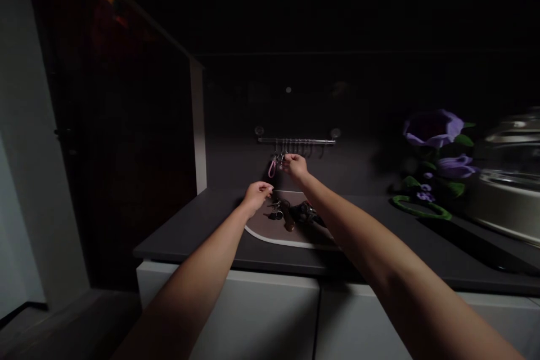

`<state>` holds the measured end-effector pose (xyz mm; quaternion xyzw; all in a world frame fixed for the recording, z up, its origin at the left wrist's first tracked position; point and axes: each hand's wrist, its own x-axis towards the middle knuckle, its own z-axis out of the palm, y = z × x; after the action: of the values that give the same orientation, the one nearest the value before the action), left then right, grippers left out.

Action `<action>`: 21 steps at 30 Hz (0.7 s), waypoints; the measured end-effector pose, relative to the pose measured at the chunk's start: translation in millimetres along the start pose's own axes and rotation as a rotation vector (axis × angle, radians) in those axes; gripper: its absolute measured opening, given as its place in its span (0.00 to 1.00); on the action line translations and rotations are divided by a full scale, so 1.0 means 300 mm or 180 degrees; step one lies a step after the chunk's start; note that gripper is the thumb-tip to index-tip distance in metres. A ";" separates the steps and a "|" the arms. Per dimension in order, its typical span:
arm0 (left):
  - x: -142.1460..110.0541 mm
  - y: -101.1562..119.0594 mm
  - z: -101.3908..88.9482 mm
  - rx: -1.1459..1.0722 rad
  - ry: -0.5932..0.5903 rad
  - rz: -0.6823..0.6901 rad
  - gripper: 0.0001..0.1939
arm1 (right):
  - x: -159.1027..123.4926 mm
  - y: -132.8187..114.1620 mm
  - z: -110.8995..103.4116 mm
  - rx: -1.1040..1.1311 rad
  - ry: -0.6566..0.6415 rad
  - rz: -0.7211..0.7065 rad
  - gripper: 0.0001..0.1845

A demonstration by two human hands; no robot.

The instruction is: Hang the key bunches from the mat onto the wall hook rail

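Observation:
A metal hook rail point(296, 140) is fixed to the dark back wall above the counter. My right hand point(295, 166) is raised to its left hooks, fingers pinched on a key bunch point(279, 158) with a pink loop point(272, 169) hanging from it. My left hand point(257, 193) hovers lower and to the left, fingers curled loosely, just above a shallow white-rimmed tray point(270, 237). In the tray lie more keys point(275, 211) and a dark key fob point(304, 212). Whether the left hand holds anything is not visible.
The tray sits on a dark countertop point(198, 230) over white cabinet fronts. Purple artificial flowers point(434, 140) with a green loop stand at the right, beside a metal lidded pot point(510, 174). A white vertical panel point(197, 124) bounds the niche on the left. The scene is dim.

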<state>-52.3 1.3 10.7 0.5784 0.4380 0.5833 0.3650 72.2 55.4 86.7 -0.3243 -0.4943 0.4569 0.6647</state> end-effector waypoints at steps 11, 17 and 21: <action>0.009 -0.003 0.002 -0.0120 0.0158 -0.0008 0.02 | 0.082 -0.005 0.079 0.0234 0.0443 0.0329 0.11; 0.007 0.005 -0.001 -0.0169 0.0239 -0.0075 0.01 | 0.113 0.003 0.084 0.0312 0.0626 0.0434 0.08; 0.009 0.005 -0.002 -0.0145 0.0271 -0.0080 0.02 | 0.109 0.005 0.081 0.0271 0.0587 0.0481 0.07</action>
<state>-52.9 3.3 13.1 0.5391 0.4470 0.6126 0.3665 51.6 85.9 104.7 -0.3727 -0.3853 0.4945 0.6842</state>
